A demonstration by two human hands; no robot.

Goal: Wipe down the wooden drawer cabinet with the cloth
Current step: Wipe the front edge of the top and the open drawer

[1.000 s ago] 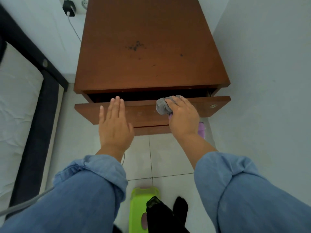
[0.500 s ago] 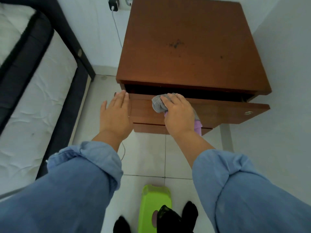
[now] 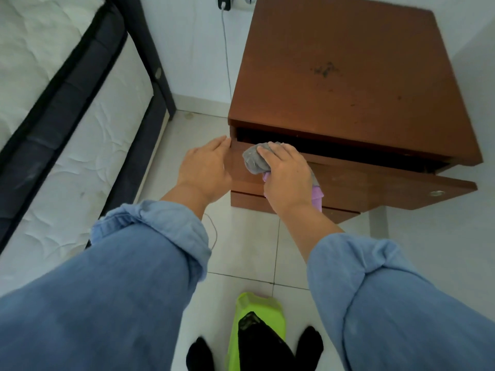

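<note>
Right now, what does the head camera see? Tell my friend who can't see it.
The right hand rubs a grey cloth on the open drawer of a wooden cabinet. The left hand rests flat at the drawer's left end, beside a bed.

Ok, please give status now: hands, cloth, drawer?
Right hand grips cloth on open drawer front. Left hand flat at drawer's left end. Nothing blocking.

Smooth brown wood cabinet (image 3: 348,76), crumpled grey cloth (image 3: 254,159), glossy floor tiles (image 3: 249,250)

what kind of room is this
Most likely a bedroom: a mattress on a dark bed frame, a wooden drawer cabinet beside it like a nightstand, and a charger plugged into the wall.
</note>
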